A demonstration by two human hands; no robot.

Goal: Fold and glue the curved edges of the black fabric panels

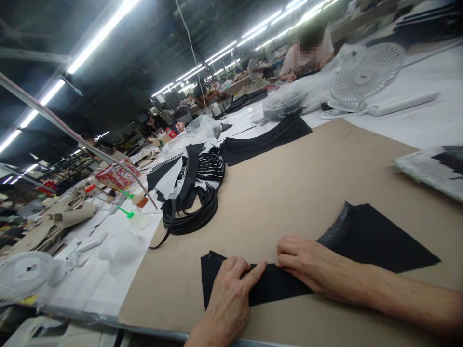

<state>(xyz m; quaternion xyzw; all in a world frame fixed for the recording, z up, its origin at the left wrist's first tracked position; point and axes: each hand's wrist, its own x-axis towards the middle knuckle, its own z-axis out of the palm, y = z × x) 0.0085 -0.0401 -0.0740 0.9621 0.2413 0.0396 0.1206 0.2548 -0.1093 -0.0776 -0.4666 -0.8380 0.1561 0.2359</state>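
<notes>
A black fabric piece [372,241] lies flat on the brown cardboard sheet [289,183] near the table's front edge. My left hand [231,294] rests on its left part, fingers bent and pressing the cloth down. My right hand [314,267] lies on the middle of the piece, fingers curled and pressing along a fold line, touching the tip of my left forefinger. A grey textured edge shows at the upper bend of the fabric.
A coil of black straps [191,212] and striped pieces [210,166] lie to the back left, curved black pieces [264,140] further back. Two white fans [365,74] [25,274], glue bottles with green tips [133,214], plastic bags and seated people are around.
</notes>
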